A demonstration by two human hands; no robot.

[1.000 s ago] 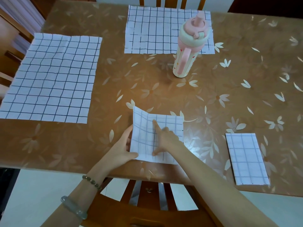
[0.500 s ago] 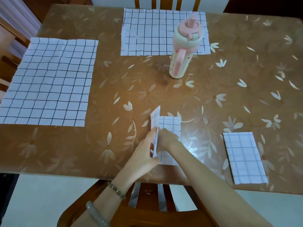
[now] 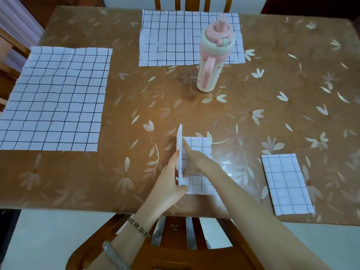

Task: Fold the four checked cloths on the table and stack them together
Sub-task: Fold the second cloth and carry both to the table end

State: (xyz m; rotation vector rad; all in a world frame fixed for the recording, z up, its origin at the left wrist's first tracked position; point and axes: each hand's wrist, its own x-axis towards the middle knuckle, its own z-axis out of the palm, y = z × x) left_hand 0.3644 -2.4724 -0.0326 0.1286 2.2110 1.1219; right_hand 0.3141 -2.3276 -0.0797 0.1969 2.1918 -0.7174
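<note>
Half-folded cloth [image 3: 200, 145] sits at the near edge of the bench [image 3: 272, 94], centre, its left flap [image 3: 179, 141] standing upright. Left hand [image 3: 169, 180] pinches that flap, thumb at the near corner and fingers behind it. Right hand [image 3: 194, 161] lies flat on the lower layer, fingers pressing along the crease and holding nothing. The finished folded cloth [image 3: 285, 184] lies to the right, well apart. Two are still unfolded: the left flat cloth [image 3: 54, 100] and the far flat cloth [image 3: 175, 38], with a pink bottle [image 3: 212, 57] standing in front of the far one and overlapping it in view. The cloth looks thin, light and limp and holds creases, so it likely slides on the glossy top unless pinned. Best taken by a corner or free edge, with the other hand holding the fold line. Compared with a second ago, the flap has swung from a shallow lift to vertical. The left hand has moved in against the right. Since half a second ago, almost nothing has shifted. The other cloths and the bottle are unmoved.
</note>
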